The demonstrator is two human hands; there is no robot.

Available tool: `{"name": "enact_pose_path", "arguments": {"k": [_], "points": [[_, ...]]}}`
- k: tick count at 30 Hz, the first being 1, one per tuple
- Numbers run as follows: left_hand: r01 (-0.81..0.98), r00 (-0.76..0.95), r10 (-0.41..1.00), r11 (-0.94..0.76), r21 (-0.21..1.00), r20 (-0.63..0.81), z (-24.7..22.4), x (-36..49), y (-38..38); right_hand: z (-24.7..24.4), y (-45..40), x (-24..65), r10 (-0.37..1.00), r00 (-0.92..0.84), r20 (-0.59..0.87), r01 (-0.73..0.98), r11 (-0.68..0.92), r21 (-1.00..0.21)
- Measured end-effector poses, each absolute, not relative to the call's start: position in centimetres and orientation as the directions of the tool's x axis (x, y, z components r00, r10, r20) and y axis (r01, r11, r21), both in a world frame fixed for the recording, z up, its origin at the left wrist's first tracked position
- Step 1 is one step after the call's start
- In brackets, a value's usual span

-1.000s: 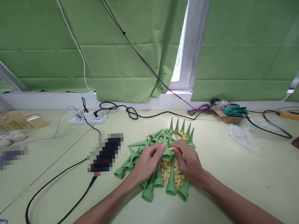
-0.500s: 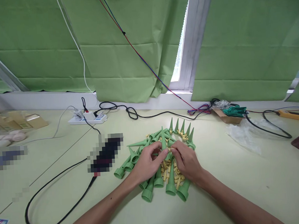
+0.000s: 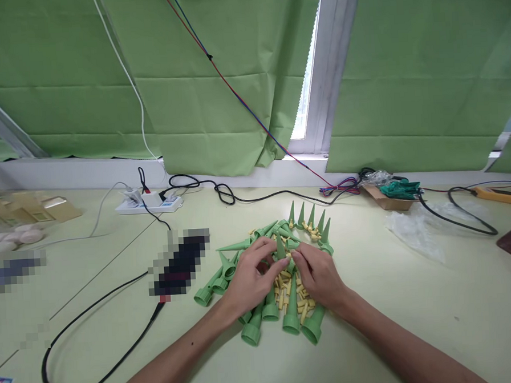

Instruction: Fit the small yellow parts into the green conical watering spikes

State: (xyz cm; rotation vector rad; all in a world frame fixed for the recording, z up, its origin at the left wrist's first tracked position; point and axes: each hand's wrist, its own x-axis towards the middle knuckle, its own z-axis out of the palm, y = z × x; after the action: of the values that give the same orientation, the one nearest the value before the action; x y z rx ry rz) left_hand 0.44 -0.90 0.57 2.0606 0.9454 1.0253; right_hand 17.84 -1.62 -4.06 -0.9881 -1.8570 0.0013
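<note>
My left hand (image 3: 253, 271) is closed around a green cone (image 3: 281, 248), whose tip points up between thumb and fingers. Beside it, my right hand (image 3: 317, 268) pinches a small yellow piece (image 3: 289, 255) against the side of that cone. Beneath both hands lies a pile of green cones (image 3: 290, 315) and small yellow pieces (image 3: 304, 309). Several green cones (image 3: 311, 216) stand upright in a curved row behind my right hand, with yellow pieces at their sides.
A blurred dark device (image 3: 182, 264) with a black cable lies at the left. Farther back is a power strip (image 3: 149, 204). A small cardboard box (image 3: 391, 200) and clear plastic (image 3: 416, 234) lie at the right. Cartons (image 3: 33, 207) sit at the far left.
The cone in my left hand has tipped or dropped lower, so less of its point rises above my fingers. My left hand's fingers have spread over it slightly.
</note>
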Motion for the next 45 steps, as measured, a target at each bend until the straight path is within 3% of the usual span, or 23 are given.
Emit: {"name": "enact_pose_path", "arguments": {"k": [7,13,23,36,45], "points": [[0.335,0.381,0.864,-0.462,0.821,0.33,0.08,0.53,-0.69,-4.01,-1.64,17.85,0.628,-0.117,0.77,0.627,0.648,-0.433],[0.252,0.388,0.894,-0.339,0.907,0.226,0.07,0.6,-0.64,-3.57,-1.83,17.92,0.59,-0.003,0.807,0.636,0.624,-0.455],[0.223,0.473,0.868,-0.282,0.933,0.149,0.47,0.44,-0.6,-3.23,-1.98,17.73,0.561,-0.105,0.821,0.565,0.713,-0.415],[0.211,0.514,0.847,-0.279,0.937,0.136,0.43,0.34,-0.58,-3.55,-1.86,17.88,0.604,-0.098,0.791,0.567,0.687,-0.454],[0.278,0.445,0.859,-0.403,0.872,0.255,0.38,0.42,-0.72,-3.77,-1.85,17.99,0.647,-0.098,0.756,0.589,0.65,-0.48]]}}
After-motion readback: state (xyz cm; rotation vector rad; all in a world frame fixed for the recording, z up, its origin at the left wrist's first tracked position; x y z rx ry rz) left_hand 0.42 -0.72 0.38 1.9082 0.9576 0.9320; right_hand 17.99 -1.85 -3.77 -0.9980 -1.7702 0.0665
